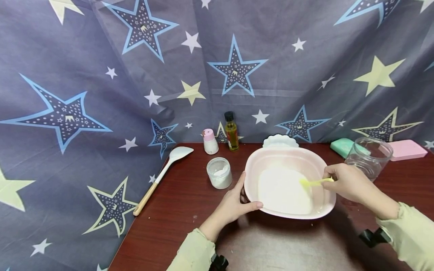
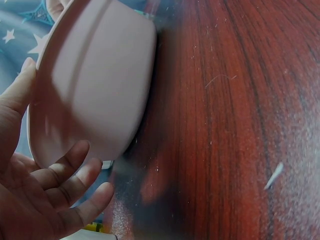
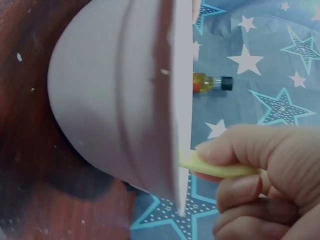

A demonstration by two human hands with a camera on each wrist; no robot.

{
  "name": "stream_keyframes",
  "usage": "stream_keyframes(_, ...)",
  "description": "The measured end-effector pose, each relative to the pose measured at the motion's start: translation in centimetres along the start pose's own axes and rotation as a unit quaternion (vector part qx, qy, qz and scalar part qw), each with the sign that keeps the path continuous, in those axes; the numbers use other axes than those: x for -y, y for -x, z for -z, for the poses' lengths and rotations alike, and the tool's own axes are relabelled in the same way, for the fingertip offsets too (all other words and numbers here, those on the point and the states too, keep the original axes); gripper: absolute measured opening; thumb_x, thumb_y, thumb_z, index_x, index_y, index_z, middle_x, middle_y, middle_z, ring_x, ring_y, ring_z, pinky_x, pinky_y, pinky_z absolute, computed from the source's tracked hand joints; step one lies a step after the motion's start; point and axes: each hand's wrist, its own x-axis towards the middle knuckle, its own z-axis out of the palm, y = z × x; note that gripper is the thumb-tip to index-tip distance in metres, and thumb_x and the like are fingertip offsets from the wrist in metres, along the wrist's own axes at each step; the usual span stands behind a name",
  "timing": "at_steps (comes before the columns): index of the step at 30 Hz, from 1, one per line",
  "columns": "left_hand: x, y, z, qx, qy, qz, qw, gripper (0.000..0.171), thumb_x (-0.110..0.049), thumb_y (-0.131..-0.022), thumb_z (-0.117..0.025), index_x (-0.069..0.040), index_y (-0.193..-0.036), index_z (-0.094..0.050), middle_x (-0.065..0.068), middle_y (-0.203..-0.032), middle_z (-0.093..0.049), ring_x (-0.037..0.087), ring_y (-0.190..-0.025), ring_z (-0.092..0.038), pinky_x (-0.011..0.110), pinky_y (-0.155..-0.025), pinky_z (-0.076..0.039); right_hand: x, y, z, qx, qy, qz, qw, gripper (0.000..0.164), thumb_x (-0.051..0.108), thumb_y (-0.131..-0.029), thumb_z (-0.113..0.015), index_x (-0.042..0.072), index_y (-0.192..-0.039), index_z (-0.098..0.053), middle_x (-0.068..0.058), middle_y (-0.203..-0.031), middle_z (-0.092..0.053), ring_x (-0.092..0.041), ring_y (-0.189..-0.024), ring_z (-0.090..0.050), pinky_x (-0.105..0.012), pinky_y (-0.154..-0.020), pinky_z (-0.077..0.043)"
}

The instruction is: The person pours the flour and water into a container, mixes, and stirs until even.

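A pale pink basin (image 1: 323,165) stands on the dark red table, with smooth white contents (image 1: 281,190) spread over its bottom; whether these are liquid or powder I cannot tell. My left hand (image 1: 232,205) holds the basin's near left rim, thumb on the edge and other fingers below it along the outer wall (image 2: 107,80). Between thumb and fingers my right hand (image 1: 349,184) pinches the handle of a small yellow spoon (image 1: 315,183) over the right rim. Its head is at the white contents. In the right wrist view the basin's wall hides that head.
Left of the basin are a clear jar (image 1: 219,177) of white powder, a pink-capped shaker (image 1: 210,142), an oil bottle (image 1: 232,133) and a wooden-handled white spatula (image 1: 162,177). Behind is a white scalloped item (image 1: 280,140). Rightward stand a clear container (image 1: 367,158), green block (image 1: 342,146) and pink block (image 1: 408,149).
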Motion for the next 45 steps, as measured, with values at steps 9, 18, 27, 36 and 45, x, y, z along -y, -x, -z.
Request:
stream_keyframes(9, 0.0, 0.0, 0.0, -0.001, -0.008, 0.000, 1.0000, 0.107, -0.042, -0.079, -0.081, -0.014, -0.158, -0.014, 0.004, -0.086, -0.064, 0.009, -0.073, -0.061, 0.023, -0.066, -0.048, -0.1, 0.7, 1.1, 0.064, -0.034, 0.016, 0.997, 0.023, 0.012, -0.075, -0.078, 0.023, -0.065, -0.060, 0.013, -0.055, -0.046, -0.005, -0.054, -0.039, -0.024, -0.051, -0.032)
stream_keyframes(18, -0.1, 0.0, 0.1, -0.002, -0.010, 0.005, 0.9999, 0.107, -0.043, -0.078, -0.081, -0.015, -0.158, -0.015, 0.001, -0.087, -0.062, 0.009, -0.074, -0.060, 0.023, -0.067, -0.048, -0.4, 1.1, 1.4, 0.145, -0.136, 0.070, 0.978, 0.023, 0.009, -0.078, -0.077, 0.020, -0.067, -0.060, 0.015, -0.057, -0.043, 0.000, -0.051, -0.038, -0.021, -0.046, -0.034)
stream_keyframes(27, 0.0, -0.1, -0.1, -0.002, -0.009, 0.003, 1.0000, 0.107, -0.043, -0.079, -0.080, -0.015, -0.158, -0.014, -0.002, -0.088, -0.062, 0.006, -0.074, -0.059, 0.023, -0.068, -0.049, 0.5, 0.8, -0.4, 0.134, -0.192, 0.108, 0.966, 0.021, 0.007, -0.081, -0.075, 0.018, -0.068, -0.062, 0.016, -0.059, -0.048, 0.002, -0.055, -0.042, -0.020, -0.049, -0.037)
stream_keyframes(36, 0.2, -0.1, -0.2, -0.002, -0.005, 0.003, 1.0000, 0.107, -0.045, -0.078, -0.080, -0.015, -0.158, -0.015, 0.003, -0.087, -0.063, 0.007, -0.073, -0.060, 0.022, -0.067, -0.049, 2.2, -0.1, -3.1, 0.051, -0.211, 0.097, 0.971, 0.019, 0.005, -0.077, -0.076, 0.017, -0.068, -0.064, 0.016, -0.057, -0.047, 0.001, -0.054, -0.042, -0.020, -0.046, -0.035)
stream_keyframes(45, 0.1, -0.1, -0.2, -0.007, -0.005, -0.003, 1.0000, 0.106, -0.042, -0.078, -0.081, -0.014, -0.157, -0.016, -0.004, -0.086, -0.062, 0.008, -0.074, -0.061, 0.022, -0.068, -0.049, 3.3, -1.6, -5.9, -0.040, -0.227, 0.082, 0.970, 0.015, 0.004, -0.075, -0.076, 0.017, -0.070, -0.068, 0.014, -0.058, -0.045, 0.000, -0.057, -0.039, -0.022, -0.051, -0.034)
